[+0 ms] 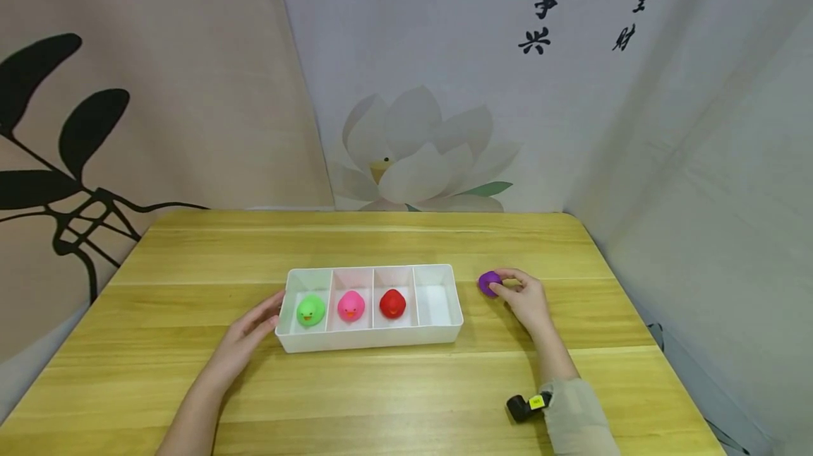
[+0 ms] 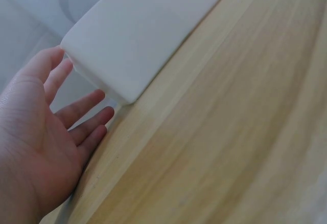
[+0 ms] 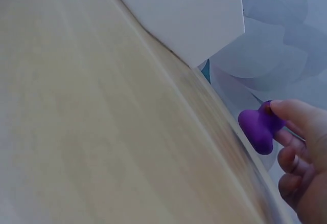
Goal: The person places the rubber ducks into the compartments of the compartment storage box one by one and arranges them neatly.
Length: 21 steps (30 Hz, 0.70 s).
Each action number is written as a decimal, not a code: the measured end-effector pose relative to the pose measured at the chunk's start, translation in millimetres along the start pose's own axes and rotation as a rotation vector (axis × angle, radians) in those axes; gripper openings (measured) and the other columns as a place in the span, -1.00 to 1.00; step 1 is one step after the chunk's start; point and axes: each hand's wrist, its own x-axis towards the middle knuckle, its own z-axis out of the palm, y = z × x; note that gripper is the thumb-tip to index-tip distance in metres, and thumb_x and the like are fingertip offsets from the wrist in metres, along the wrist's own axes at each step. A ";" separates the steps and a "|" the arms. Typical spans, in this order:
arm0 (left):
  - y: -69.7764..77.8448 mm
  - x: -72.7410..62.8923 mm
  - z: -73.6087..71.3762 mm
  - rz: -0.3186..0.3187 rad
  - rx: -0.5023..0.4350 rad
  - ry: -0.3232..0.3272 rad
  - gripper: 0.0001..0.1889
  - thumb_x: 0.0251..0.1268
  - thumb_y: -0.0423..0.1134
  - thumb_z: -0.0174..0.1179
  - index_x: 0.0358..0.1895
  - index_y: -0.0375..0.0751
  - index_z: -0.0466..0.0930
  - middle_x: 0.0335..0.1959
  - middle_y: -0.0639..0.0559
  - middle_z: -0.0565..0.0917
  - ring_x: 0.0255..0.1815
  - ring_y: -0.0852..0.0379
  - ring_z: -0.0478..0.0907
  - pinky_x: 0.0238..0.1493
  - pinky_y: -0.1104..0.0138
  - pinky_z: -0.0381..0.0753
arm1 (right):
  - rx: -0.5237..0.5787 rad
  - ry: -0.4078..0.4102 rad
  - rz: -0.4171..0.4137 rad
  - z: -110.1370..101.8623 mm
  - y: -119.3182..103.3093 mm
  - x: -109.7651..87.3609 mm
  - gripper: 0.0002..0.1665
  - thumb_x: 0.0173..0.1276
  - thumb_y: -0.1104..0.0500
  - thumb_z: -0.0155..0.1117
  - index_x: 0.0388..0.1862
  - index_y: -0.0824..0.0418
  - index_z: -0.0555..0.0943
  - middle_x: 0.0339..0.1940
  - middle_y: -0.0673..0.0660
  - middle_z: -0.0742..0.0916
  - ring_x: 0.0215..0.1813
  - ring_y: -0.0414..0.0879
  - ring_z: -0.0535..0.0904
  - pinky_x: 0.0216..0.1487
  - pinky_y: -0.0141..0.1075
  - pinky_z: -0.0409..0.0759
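Note:
A white box with several compartments (image 1: 368, 340) holds a green rubber duck (image 1: 310, 310), a pink rubber duck (image 1: 351, 306) and a red rubber duck (image 1: 392, 303), one per compartment from the left. Its rightmost compartment (image 1: 437, 297) has no duck in it. My left hand (image 1: 248, 338) touches the box's left end; in the left wrist view the thumb meets the rim corner and the other fingers (image 2: 84, 109) are spread loosely. Right of the box, my right hand (image 1: 524, 301) pinches a purple rubber duck (image 3: 259, 128) between thumb and fingertips.
The box stands on a wooden table (image 1: 356, 399). A small black device with a yellow label (image 1: 528, 406) sits at my right sleeve (image 1: 578, 414). Printed curtains (image 1: 432, 54) hang behind the table and along its right side.

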 end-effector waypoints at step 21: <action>-2.9 1.0 -0.6 -0.003 0.001 0.002 -0.50 0.52 -0.15 -0.04 0.45 -0.13 0.22 0.39 -0.17 0.31 0.23 0.40 0.28 0.08 0.50 0.30 | 0.071 0.035 -0.123 -2.0 -40.0 -23.6 -0.59 0.11 0.11 0.52 -0.07 0.23 0.68 -0.37 0.20 0.64 -0.66 -0.25 0.27 -0.69 -0.42 0.23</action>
